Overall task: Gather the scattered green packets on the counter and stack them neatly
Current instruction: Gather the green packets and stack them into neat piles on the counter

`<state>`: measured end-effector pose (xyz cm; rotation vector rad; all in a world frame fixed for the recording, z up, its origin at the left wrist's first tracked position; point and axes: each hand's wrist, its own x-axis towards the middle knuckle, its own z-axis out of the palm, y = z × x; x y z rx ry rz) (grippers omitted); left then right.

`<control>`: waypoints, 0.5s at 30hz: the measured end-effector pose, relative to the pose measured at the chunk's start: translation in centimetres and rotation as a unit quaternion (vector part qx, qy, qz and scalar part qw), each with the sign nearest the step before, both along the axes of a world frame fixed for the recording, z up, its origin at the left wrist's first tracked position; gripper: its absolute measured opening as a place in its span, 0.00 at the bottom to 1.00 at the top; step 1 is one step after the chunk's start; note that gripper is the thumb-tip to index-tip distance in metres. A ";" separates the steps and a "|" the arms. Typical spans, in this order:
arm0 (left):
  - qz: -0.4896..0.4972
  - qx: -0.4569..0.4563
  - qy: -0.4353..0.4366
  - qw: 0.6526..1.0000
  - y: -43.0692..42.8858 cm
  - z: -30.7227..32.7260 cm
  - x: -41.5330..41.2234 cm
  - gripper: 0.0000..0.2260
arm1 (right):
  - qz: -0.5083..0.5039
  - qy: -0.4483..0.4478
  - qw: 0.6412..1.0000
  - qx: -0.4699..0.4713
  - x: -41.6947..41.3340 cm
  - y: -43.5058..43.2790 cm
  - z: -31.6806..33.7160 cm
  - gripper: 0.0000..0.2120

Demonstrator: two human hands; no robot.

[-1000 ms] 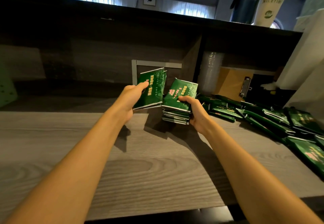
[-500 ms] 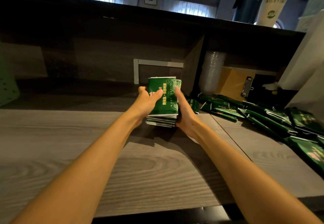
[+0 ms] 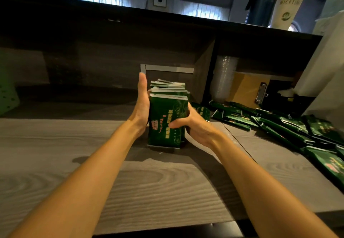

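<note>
A bundle of green packets [image 3: 166, 118] stands on end on the grey wooden counter [image 3: 130, 181], its printed face toward me and its upper edges uneven. My left hand [image 3: 142, 99] lies flat against the bundle's left side with straight fingers pointing up. My right hand [image 3: 188, 126] grips the bundle from the right, thumb across the front face. Several more green packets [image 3: 275, 124] lie scattered over the right part of the counter.
A dark shelf unit [image 3: 111, 55] rises behind the counter. A stack of clear cups [image 3: 224, 77], a brown clipboard [image 3: 247, 90] and white containers [image 3: 320, 66] sit at the back right. A tall paper cup [image 3: 287, 4] stands on top. A pale green object [image 3: 7, 96] is at the far left.
One second ago each hand held a separate batch of packets. They were brought together into one pile, and now the pile is turned upright on its end between both hands.
</note>
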<state>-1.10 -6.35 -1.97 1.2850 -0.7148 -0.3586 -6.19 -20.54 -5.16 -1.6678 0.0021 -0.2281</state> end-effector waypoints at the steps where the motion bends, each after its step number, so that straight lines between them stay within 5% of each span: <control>1: -0.002 -0.013 0.021 1.000 0.0 -0.3 0.1 0.36 | 0.015 0.012 1.000 -0.008 -0.1 0.1 -0.1 0.41; 6: 0.002 -0.023 0.052 0.998 -0.5 -1.2 0.4 0.40 | 0.023 0.021 0.999 -0.009 -0.2 0.3 0.1 0.53; 15: -0.016 0.010 0.002 1.000 -0.5 -0.3 0.1 0.33 | 0.013 0.036 0.999 -0.031 -0.6 0.1 0.7 0.55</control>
